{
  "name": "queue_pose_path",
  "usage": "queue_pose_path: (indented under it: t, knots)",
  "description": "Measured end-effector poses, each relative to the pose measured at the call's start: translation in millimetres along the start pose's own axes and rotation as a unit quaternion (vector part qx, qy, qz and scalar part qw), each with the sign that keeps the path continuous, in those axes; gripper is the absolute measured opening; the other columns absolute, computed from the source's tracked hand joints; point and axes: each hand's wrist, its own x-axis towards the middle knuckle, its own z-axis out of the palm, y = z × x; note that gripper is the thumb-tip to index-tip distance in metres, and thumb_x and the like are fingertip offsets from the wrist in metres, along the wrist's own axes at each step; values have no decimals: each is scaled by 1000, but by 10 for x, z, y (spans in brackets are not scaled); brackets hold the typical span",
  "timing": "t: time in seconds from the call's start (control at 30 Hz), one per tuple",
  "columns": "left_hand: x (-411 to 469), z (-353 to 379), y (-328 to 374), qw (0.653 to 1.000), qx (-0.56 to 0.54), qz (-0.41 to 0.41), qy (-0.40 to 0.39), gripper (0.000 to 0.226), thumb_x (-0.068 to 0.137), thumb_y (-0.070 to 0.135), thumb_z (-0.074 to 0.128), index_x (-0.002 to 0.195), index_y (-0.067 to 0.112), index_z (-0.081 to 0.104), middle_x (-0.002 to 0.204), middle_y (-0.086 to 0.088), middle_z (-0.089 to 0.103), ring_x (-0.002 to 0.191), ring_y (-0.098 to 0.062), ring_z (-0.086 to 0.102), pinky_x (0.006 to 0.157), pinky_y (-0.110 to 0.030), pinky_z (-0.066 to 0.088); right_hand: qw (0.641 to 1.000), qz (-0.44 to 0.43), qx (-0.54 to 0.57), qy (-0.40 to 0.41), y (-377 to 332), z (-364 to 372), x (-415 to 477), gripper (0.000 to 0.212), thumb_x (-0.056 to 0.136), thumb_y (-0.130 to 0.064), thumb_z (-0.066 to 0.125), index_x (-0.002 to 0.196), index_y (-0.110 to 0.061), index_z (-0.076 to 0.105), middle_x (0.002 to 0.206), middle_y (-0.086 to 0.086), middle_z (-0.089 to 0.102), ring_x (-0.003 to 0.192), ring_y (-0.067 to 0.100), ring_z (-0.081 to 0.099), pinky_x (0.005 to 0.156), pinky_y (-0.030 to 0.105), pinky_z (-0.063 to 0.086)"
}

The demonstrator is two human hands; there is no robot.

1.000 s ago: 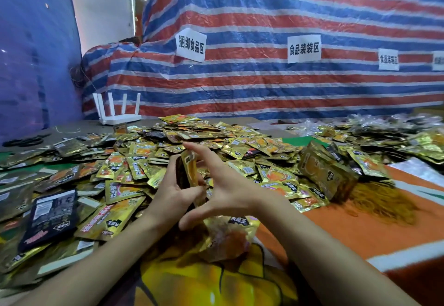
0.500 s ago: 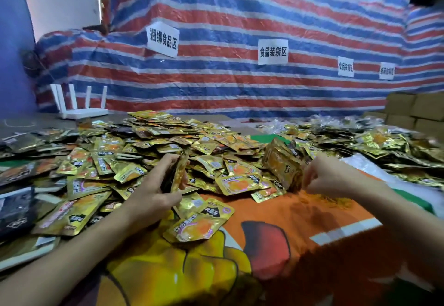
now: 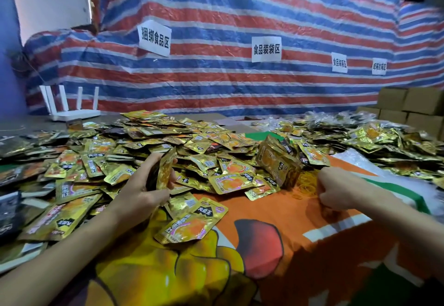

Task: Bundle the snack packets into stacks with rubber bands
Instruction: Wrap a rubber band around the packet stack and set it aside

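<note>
Nearest to us, an orange and yellow printed cloth (image 3: 288,233) is covering the tabletop. One loose packet (image 3: 192,224) is lying flat on it, just beside our left forearm.

Our left grip (image 3: 141,190) is grasping a small stack of packets (image 3: 164,173). Its fingers are curling round the stack and holding it upright on edge at the front edge of the big heap.

Over to the right, our right grip (image 3: 336,190) is clenching, fingers curled under. It is resting on the cloth right against the pile of rubber bands (image 3: 306,185). We cannot tell whether a band is being pinched inside those fingers.

Just behind the bands, a thick block of packets (image 3: 276,161) is leaning tilted. We cannot make out whether a band is binding it.

Farther back, the heap of golden packets (image 3: 144,142) is spreading across the left and middle of the tabletop, with darker packets mixing in along its left side. A second heap (image 3: 372,142) is lying off to the right, well apart from our left grip.

Beyond the heaps, a white router (image 3: 72,111) is standing at the back left and cardboard boxes (image 3: 413,106) are sitting stacked at the back right.

Behind everything, a red, blue and white striped tarp (image 3: 240,89) is hanging, carrying white paper signs (image 3: 266,49).
</note>
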Motion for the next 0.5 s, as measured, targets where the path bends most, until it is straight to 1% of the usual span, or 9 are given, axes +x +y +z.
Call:
queue_pose_path:
  t: [0.07,0.13,0.23,0.27,0.3,0.33,0.4,0.43,0.5]
  knots:
    - [3,6,-6,1000,-6,0,8,54,64,6,59,117,16,54,93,-8,61,88,-23,61,76,-32,53,1000,-4,-11,4,23,1,-15,27,83,-8,54,61,-17,40,60,0,41,54,19,39,47,27,27]
    - [13,6,-11,1000,-16,3,20,58,63,5,56,119,18,55,91,-6,62,85,-21,62,77,-31,53,999,-5,-18,32,52,-25,-34,27,89,-14,53,66,-16,41,63,0,42,55,18,37,47,26,26]
    - [29,0,-18,999,-40,0,34,62,60,1,54,120,16,56,90,-10,61,85,-25,61,83,-42,52,994,0,23,106,62,-72,-38,16,89,-12,55,73,-9,54,67,7,55,58,20,43,50,30,31]
    - [33,-3,-19,998,-48,-2,39,63,58,1,54,120,15,56,89,-10,61,86,-27,60,84,-45,51,990,1,51,130,58,-95,-33,10,87,-10,58,79,-5,60,70,9,60,59,20,48,51,31,34]
    - [32,-7,-19,998,-54,-5,43,63,57,1,53,119,14,56,89,-9,61,86,-28,60,85,-46,51,987,-3,72,145,48,-124,-36,4,87,-10,61,86,-6,62,73,7,62,62,20,52,52,32,37]
    - [34,-10,-18,997,-58,-6,46,63,57,1,53,119,13,55,88,-9,60,86,-28,60,85,-47,51,985,-5,85,147,35,-147,-42,6,86,-11,64,91,-10,62,75,3,61,66,19,55,53,31,39]
    - [34,-20,-16,997,-59,-7,49,63,56,1,52,118,12,55,87,-8,60,85,-27,60,83,-45,51,987,-9,97,126,10,-171,-62,8,85,-15,69,91,-15,65,78,-2,61,71,16,59,58,31,46]
    - [35,-24,-16,997,-59,-8,50,63,56,1,52,117,11,55,86,-8,60,84,-27,60,82,-43,51,990,-9,88,106,-3,-175,-73,5,84,-17,71,88,-17,68,78,-3,63,72,14,61,59,31,50]
    - [37,-27,-20,997,-58,-11,51,64,55,1,53,118,11,56,87,-7,61,85,-26,61,81,-40,52,998,-5,52,38,-22,-148,-91,1,81,-18,72,81,-18,72,77,-3,70,70,11,65,60,29,55]
